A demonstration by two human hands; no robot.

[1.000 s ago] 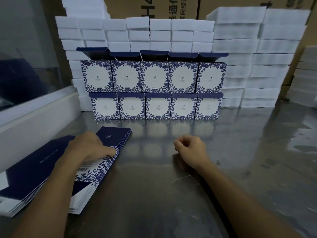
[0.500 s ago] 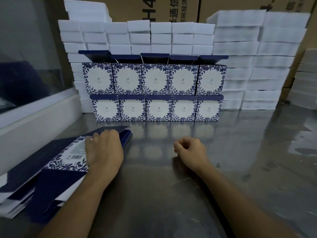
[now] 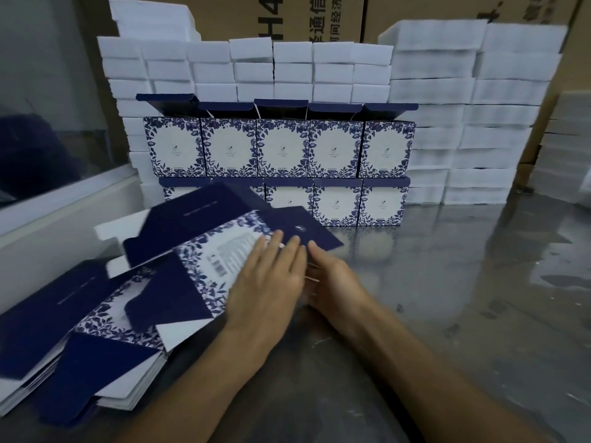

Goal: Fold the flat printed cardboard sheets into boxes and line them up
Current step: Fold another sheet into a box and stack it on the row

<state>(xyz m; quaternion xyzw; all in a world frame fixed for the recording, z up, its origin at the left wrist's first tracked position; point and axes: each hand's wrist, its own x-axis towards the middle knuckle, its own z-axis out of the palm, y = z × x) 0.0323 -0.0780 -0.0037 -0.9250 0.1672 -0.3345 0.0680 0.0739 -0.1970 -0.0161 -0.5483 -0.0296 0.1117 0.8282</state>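
One flat printed sheet, navy with a blue leaf pattern and a white label panel, is off the stack and lies tilted over the steel table. My left hand rests on its right part with straight fingers; the thumb is hidden. My right hand touches the sheet's right edge beside the navy flap, fingers stretched out. The stack of flat sheets lies at the lower left. Folded boxes stand at the back in two rows, the upper row on the lower row.
White foam blocks are piled high behind and to the right of the boxes. Brown cartons stand behind them. A white ledge under a glass pane runs along the left. Bare steel table shows on the right.
My left hand has pulled one sheet off the stack toward the middle. My right hand has uncurled from a loose fist and moved left to the sheet's edge.
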